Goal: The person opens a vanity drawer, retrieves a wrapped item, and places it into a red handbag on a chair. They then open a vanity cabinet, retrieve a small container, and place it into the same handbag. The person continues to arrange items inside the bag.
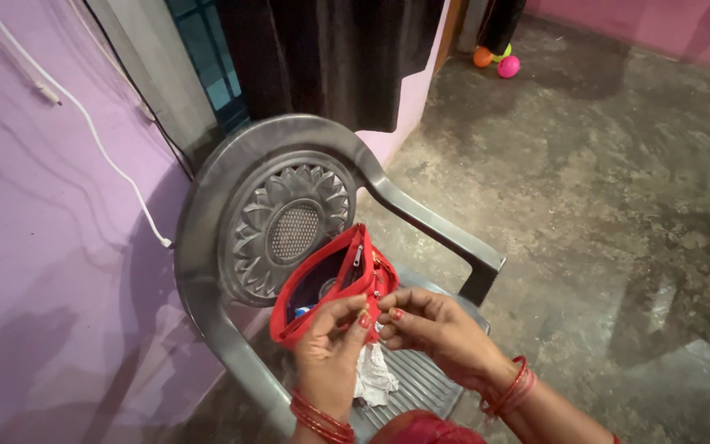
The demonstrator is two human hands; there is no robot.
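The red pouch stands open, pinched between both hands.

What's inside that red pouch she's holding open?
The red pouch gapes open on a dark lining, an inner zip and a small bluish item near its lower edge. Everything deeper is hidden by shadow and the left hand.

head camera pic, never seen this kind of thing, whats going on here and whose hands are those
The single picture comes from a camera worn on a person's head, looking down, so both hands are that person's own. The left hand and right hand meet at the rim of an open red zip pouch, fingertips pinching something too small to tell. The pouch is over the seat of a grey plastic chair, where a crumpled white cloth lies. Coloured balls sit on the concrete floor far behind.
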